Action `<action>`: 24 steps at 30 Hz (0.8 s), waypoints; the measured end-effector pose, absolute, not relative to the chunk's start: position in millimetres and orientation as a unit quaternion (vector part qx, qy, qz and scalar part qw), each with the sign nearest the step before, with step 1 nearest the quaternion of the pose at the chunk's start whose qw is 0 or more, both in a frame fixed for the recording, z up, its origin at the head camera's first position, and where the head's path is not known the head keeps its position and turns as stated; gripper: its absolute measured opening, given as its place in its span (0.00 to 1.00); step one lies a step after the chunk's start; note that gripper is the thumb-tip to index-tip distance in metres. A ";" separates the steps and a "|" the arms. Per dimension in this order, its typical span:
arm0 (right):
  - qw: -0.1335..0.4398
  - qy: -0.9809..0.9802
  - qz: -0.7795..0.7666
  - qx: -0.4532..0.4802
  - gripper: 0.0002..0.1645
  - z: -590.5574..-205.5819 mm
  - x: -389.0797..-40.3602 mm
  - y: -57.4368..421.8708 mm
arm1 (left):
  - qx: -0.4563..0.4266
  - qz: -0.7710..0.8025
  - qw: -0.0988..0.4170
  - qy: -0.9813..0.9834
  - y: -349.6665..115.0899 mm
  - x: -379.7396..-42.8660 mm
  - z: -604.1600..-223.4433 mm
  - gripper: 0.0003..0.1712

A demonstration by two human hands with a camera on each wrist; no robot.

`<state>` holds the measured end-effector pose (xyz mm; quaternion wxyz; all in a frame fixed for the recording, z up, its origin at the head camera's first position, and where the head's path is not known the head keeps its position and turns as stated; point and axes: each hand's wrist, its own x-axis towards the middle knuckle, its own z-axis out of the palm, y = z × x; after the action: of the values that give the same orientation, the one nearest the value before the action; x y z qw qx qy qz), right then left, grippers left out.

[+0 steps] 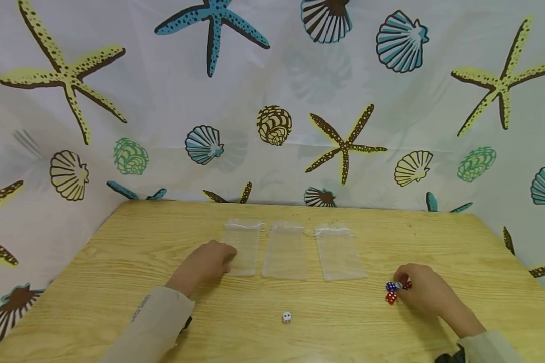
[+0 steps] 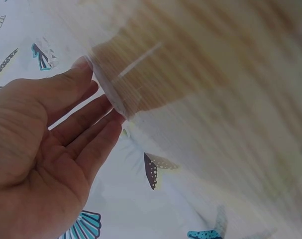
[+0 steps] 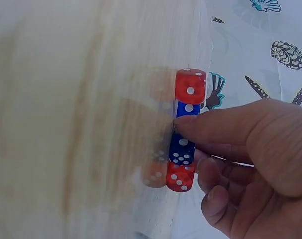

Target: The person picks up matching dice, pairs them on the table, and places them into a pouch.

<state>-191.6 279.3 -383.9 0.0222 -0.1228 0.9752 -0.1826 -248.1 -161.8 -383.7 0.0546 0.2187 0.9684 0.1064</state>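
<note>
Three sheer drawstring bags lie side by side: a left bag, a middle bag and a right bag. My left hand is at the left bag's near left edge; in the left wrist view its thumb and fingertips stand apart, touching down there. At the right, my right hand pinches a die in a small cluster, its thumb covering part of it. Around those fingertips are a blue die and a red die. Another red die shows in the right wrist view.
A lone white die sits on the wooden table, near the front between both hands. Behind the table and at both sides hangs a white curtain printed with shells and starfish.
</note>
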 end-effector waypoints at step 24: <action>0.026 0.977 -0.174 -0.124 0.07 -374.3 -192.4 275.6 | 0.228 0.114 0.043 0.966 -164.2 -246.4 -382.6 0.10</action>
<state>-192.4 275.6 -374.3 0.0261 -0.1241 0.9766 -0.1737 -246.4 -164.2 -382.6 0.0433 0.2277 0.9661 0.1139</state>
